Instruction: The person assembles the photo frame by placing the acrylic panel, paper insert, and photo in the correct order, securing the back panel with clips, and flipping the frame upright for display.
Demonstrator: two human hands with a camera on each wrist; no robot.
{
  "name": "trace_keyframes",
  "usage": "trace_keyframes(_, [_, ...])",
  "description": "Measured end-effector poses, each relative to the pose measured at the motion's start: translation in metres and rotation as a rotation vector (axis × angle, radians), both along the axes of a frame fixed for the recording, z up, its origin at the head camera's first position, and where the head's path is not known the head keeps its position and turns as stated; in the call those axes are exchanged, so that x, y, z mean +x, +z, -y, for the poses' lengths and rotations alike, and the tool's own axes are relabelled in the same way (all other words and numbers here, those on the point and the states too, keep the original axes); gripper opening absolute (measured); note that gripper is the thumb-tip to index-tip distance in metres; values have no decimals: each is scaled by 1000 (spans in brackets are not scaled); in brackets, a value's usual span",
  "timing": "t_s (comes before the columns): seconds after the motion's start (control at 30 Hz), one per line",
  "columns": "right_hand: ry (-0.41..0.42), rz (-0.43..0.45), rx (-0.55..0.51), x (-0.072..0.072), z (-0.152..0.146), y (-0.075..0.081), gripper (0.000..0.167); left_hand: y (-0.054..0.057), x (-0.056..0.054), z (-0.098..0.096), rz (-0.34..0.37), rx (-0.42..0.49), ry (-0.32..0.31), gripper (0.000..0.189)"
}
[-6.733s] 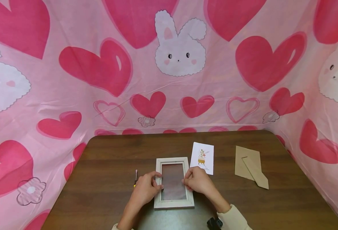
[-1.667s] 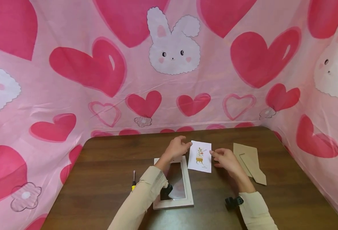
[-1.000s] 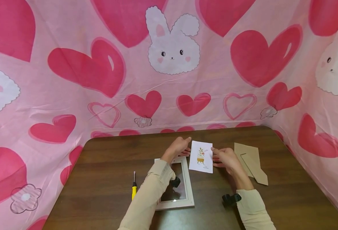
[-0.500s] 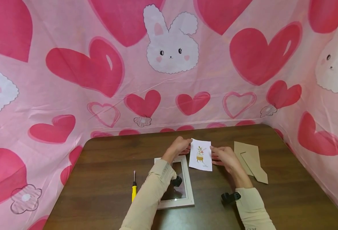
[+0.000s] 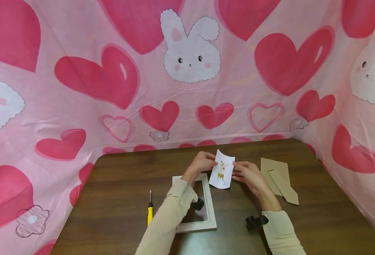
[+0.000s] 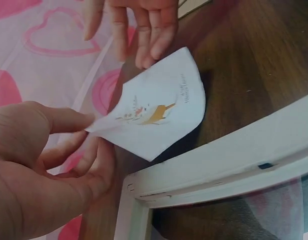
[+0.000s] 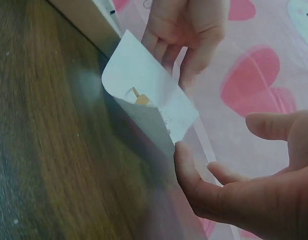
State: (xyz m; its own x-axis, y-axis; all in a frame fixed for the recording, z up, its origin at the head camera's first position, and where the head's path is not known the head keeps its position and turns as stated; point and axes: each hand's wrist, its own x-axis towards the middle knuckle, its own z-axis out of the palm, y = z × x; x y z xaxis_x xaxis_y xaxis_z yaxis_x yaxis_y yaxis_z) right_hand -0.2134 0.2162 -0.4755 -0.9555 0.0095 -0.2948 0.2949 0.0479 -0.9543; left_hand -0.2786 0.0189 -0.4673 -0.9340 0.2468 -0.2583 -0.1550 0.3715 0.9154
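Note:
A white card [image 5: 221,171] with a printed plant in a yellow pot is bowed and raised off the tabletop at one end. My left hand [image 5: 202,163] pinches its edge between thumb and finger, clearly seen in the left wrist view. At the card's right side is my right hand [image 5: 249,175]. In the right wrist view one fingertip of that hand [image 7: 254,175] meets the card's edge while the other fingers are spread apart. Below the left forearm lies a white picture frame [image 5: 211,212] with a clear pane, partly hidden by the sleeve.
A yellow-handled screwdriver [image 5: 150,212] lies left of the frame. The brown frame back with its stand leg [image 5: 279,182] rests on the right of the dark wooden table [image 5: 117,198]. A pink heart-patterned cloth [image 5: 117,88] hangs behind the table.
Both hands have come from the frame to the card. The card's far end has risen and the sheet has bent and tilted. The left hand has shifted its hold along the left edge.

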Motion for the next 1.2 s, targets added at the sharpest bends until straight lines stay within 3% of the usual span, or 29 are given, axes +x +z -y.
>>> trace_keyframes(0.37, [9,-22,-139,-1,-1,5,53,5,12,-1,-66,56,62,36])
trace_keyframes(0.6, [38,-28,-65,4,3,4,54,9,26,16,-60,38,86,35])
trace_keyframes(0.93, [126,-79,9,8,16,7,42,4,47,46,-28,106,132,37])
trace_keyframes(1.2, [181,-87,62,15,30,4,37,4,70,61,-89,80,148,37])
